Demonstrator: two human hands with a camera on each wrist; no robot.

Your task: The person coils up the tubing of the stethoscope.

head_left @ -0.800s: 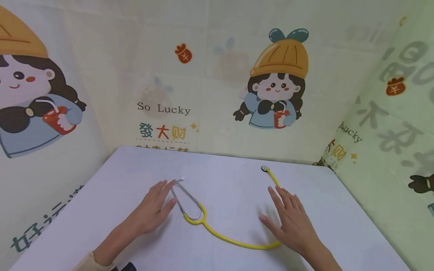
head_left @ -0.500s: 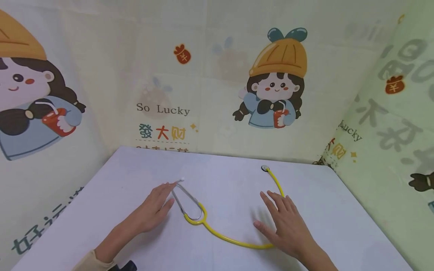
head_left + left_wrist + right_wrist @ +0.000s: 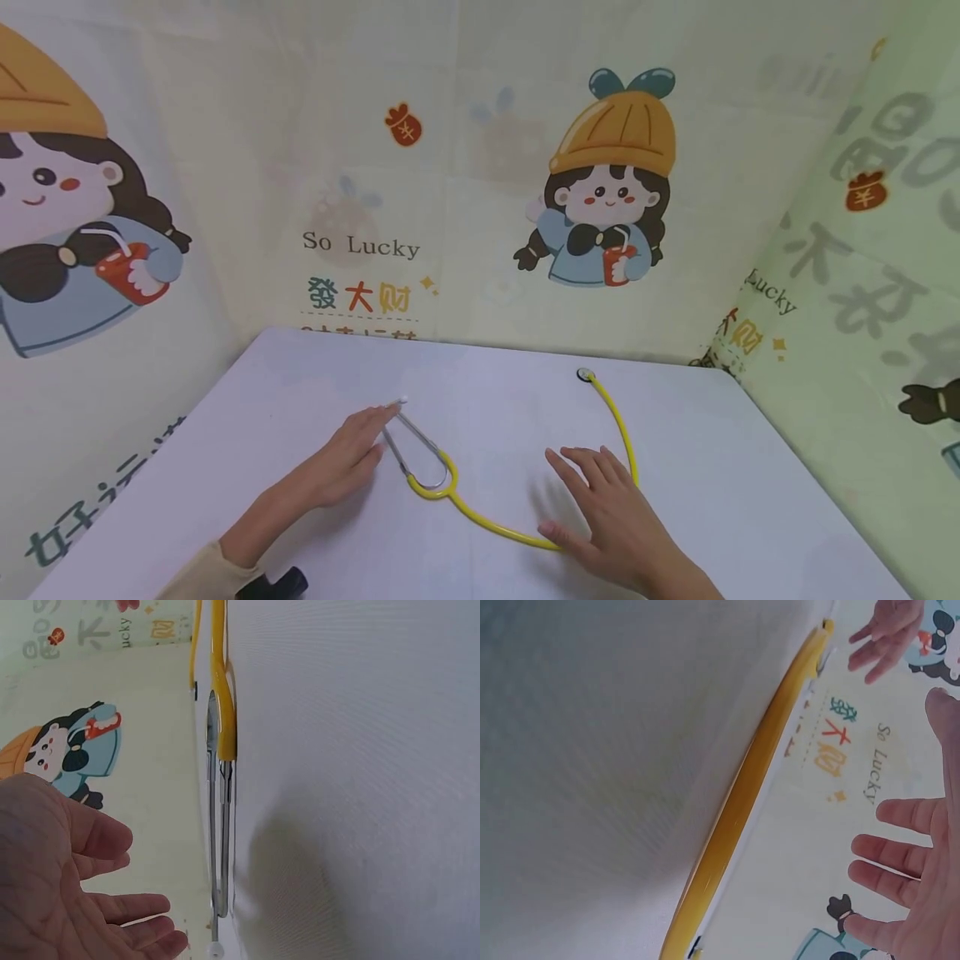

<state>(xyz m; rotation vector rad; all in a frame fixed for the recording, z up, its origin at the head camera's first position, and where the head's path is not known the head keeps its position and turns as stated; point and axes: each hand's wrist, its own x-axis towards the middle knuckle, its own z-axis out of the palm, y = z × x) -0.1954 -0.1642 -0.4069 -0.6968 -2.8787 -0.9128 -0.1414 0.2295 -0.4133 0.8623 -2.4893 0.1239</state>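
Note:
A stethoscope with yellow tubing (image 3: 501, 530) lies on the white table, its metal ear tubes (image 3: 417, 432) at left and its round chest piece (image 3: 586, 375) at the far right. My left hand (image 3: 339, 460) hovers beside the ear tubes, fingers relaxed; in the left wrist view a gap shows between the fingers (image 3: 142, 906) and the metal. Over the curve of the tubing hangs my right hand (image 3: 611, 521), fingers spread and holding nothing. It hides part of the tubing in the head view. The right wrist view shows the tubing (image 3: 742, 802) apart from that hand.
The white tabletop (image 3: 495, 375) is enclosed by printed cloth walls (image 3: 472, 208) at the back and both sides. A black object (image 3: 273, 583) sits at the left wrist, next to a beige sleeve (image 3: 212, 575).
My right hand has moved left and nearer to me, uncovering more of the tubing below the chest piece. The left hand has shifted only slightly. The stethoscope lies as before.

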